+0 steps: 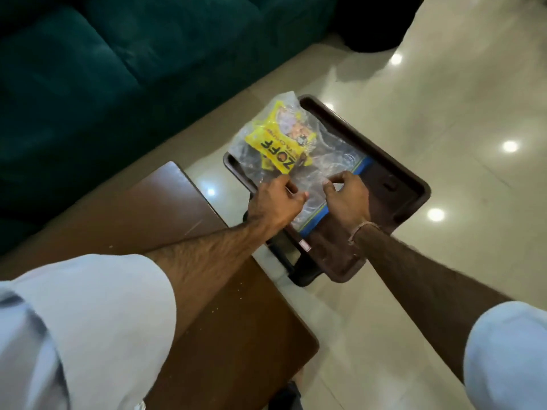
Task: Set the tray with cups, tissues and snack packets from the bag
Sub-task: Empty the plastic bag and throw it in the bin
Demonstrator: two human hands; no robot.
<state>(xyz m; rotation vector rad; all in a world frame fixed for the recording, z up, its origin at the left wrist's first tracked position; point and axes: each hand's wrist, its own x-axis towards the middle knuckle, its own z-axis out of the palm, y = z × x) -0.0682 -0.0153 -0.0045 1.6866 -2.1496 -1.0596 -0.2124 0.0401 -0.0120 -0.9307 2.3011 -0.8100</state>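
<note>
Dk brown tray, clear bag w/ blue strip, yellow packet, teal sofa

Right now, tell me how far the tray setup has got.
Done: nothing is laid out yet. The clear plastic bag lies on the brown tray with the yellow snack packet inside it. In hand: the left hand and right hand both pinch the bag's near edge, seemingly opening it. Left: taking out the packet; no cups or tissues are clearly visible.

Glossy cream floor tiles bounce back round ceiling-light spots, a deep teal velvet sofa fills the upper left, and a brown wooden counter angles alongside.
</note>
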